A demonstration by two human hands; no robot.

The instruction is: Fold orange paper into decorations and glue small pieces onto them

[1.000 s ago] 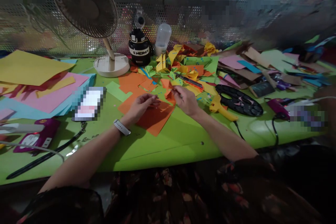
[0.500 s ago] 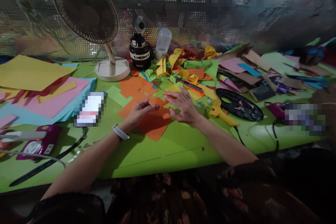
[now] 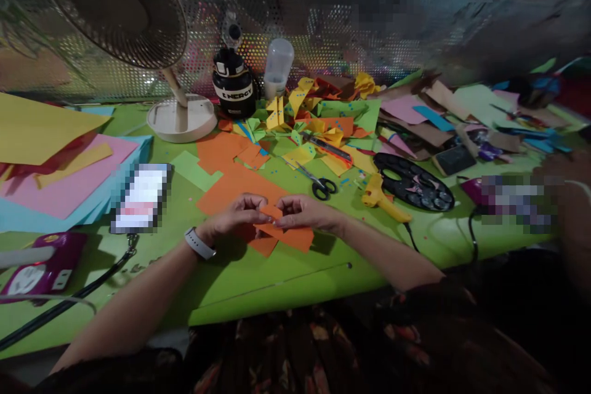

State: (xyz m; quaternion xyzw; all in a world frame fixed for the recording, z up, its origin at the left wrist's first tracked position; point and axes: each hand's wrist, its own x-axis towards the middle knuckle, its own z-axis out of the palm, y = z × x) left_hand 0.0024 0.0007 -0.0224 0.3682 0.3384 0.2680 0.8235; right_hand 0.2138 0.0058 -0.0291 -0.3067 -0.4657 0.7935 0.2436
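Observation:
Between my two hands is a piece of orange paper (image 3: 295,237), held just above the green table with its lower right corner hanging free. My left hand (image 3: 242,214), with a pale watch strap at the wrist, pinches the paper's left part. Opposite it, my right hand (image 3: 305,212) grips the upper right edge, thumb and fingers pressed together. The fingertips of both hands almost meet and hide part of the sheet. Larger orange paper (image 3: 226,188) lies flat under and behind my left hand. Beyond my right hand rest black-handled scissors (image 3: 323,188).
A yellow glue gun (image 3: 385,200) and a black palette-like tray (image 3: 413,181) lie to the right. Paper scraps (image 3: 318,126) heap at the back, near a black bottle (image 3: 234,89) and a fan (image 3: 182,120). Left are a phone (image 3: 143,197), coloured sheets (image 3: 92,166) and a purple power socket (image 3: 41,265).
My hands have come together and now hold the orange paper raised; before, they were apart above it with fingers spread. The scissors now show behind my right hand. The view has shifted slightly right.

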